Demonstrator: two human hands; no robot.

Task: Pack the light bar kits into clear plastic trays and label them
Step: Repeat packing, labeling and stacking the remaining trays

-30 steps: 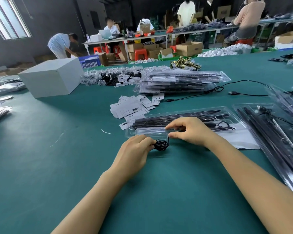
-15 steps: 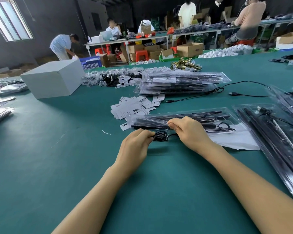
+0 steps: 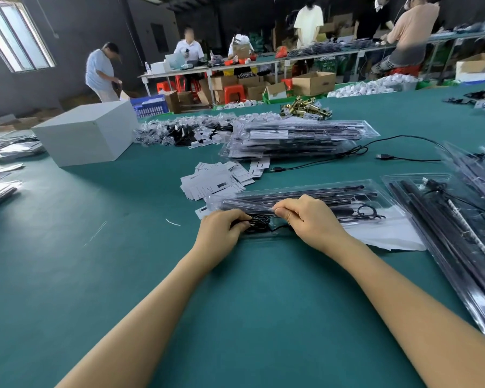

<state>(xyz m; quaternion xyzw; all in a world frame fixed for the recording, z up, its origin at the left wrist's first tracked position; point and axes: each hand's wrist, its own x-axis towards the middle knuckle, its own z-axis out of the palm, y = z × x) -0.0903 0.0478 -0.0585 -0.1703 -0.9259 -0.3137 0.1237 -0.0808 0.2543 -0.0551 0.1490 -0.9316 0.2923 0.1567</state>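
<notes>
A coiled black cable [image 3: 259, 222] sits at the near edge of a clear plastic tray [image 3: 381, 191] on the green table [image 3: 123, 275], where we tuck it in beside the black light bars [image 3: 305, 193]. Our left hand [image 3: 221, 233] curls its fingers onto the coil; our right hand [image 3: 311, 219] pinches the tray's thin clear lip between thumb and fingers. We judge the cable light, limp and springy, best held by the whole bundle, and the tray flimsy and slippery, best taken at its rim. Just beyond lies a scatter of white labels [image 3: 216, 180]; farther off, a stack of packed trays [image 3: 297, 141]. More trays [image 3: 459, 233] lie at right, a white box [image 3: 87, 133] at far left.
</notes>
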